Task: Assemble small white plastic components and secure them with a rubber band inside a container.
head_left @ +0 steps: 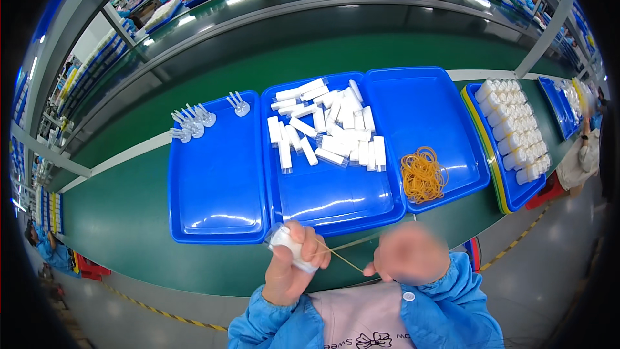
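Note:
My left hand (289, 274) is closed around white rolls in clear plastic (284, 239), held above the near table edge in front of the blue trays. A thin yellow rubber band (347, 261) stretches from the fingers of that hand across to my right hand (412, 252). The right hand is smeared, but its fingertips pull the band out to the right. Ahead, in the middle blue tray (329, 203), lies a loose heap of white rolls in clear sleeves (332, 116). More rubber bands (423, 178) lie piled in the near part of the right blue tray (420, 103).
The left blue tray (219, 187) carries several clear plastic pieces with upright stems (194, 119) along its far side. Farther right, stacked trays (494, 161) bear rows of white bundles (510, 123). Co-workers in blue sit beyond the green table (129, 220).

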Motion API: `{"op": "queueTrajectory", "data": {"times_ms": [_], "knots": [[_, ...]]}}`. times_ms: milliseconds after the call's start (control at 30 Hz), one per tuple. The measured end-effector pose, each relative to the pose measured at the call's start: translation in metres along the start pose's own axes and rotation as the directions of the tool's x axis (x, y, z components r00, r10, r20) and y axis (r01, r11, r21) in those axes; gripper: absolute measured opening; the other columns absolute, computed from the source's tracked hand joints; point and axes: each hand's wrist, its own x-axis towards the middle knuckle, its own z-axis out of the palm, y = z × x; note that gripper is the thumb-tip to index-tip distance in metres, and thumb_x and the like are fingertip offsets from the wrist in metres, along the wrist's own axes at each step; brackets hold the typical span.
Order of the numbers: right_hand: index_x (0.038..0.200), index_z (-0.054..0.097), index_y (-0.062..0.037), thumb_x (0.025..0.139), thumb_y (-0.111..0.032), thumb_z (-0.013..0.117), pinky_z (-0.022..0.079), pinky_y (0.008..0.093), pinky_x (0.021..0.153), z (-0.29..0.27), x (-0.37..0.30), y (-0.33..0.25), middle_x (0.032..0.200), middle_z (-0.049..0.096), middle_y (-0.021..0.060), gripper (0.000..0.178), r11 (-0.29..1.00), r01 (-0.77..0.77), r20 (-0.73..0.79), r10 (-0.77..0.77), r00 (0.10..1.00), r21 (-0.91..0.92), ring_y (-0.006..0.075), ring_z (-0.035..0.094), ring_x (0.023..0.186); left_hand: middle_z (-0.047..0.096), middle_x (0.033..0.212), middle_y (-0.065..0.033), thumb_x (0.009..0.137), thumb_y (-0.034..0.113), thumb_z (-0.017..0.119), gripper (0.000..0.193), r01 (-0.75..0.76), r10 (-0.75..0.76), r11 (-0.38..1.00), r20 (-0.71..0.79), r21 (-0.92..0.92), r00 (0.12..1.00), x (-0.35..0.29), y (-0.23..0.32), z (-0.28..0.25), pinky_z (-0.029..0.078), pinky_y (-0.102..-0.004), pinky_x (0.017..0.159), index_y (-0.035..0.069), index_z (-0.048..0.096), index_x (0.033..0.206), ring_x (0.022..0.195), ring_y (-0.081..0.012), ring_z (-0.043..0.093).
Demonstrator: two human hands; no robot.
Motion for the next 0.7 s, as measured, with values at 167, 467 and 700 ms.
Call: {"op": "queueTrajectory", "data": {"times_ms": [167, 467, 700], "knots": [[0.147, 0.027, -0.0069, 0.095, -0.008, 0.052, 0.056, 0.0336, 0.079, -0.013, 0.009, -0.002, 0.143, 0.037, 0.0167, 0.057, 0.979, -0.197, -0.236, 0.205, 0.950, 0.055, 0.0227, 0.060, 0.097, 0.061, 0.073, -0.0039, 0.073, 0.018, 0.080, 0.052, -0.401, 0.179, 0.089, 0.381, 0.912, 0.907, 0.000, 0.009, 0.001, 0.047, -0.0294, 0.060, 0.003, 0.058, 0.118, 0.067, -0.0159, 0.058], [0.115, 0.059, -0.0110, 0.080, -0.009, 0.068, 0.054, 0.0347, 0.074, 0.008, 0.022, 0.023, 0.117, 0.056, 0.0087, 0.036, 0.055, -0.048, -0.054, -0.122, 0.991, -0.997, 0.0251, 0.061, 0.091, 0.065, 0.091, -0.0133, 0.073, 0.012, 0.075, 0.091, -0.041, -0.035, -0.162, 0.035, 0.986, 0.999, 0.005, -0.010, 0.015, 0.051, -0.0387, 0.072, 0.002, 0.022, 0.146, 0.083, -0.0317, 0.064], [0.107, 0.063, -0.0056, 0.075, -0.015, 0.074, 0.051, 0.0334, 0.074, 0.007, -0.001, -0.014, 0.112, 0.055, 0.0102, 0.035, 0.131, -0.232, -0.260, -0.277, 0.925, -0.964, 0.0228, 0.059, 0.095, 0.064, 0.108, -0.0115, 0.070, 0.012, 0.078, 0.057, -0.345, -0.015, 0.017, 0.345, 0.939, 0.939, 0.009, 0.023, 0.017, 0.047, -0.0371, 0.089, 0.004, 0.058, 0.123, 0.103, -0.0281, 0.061]]}}
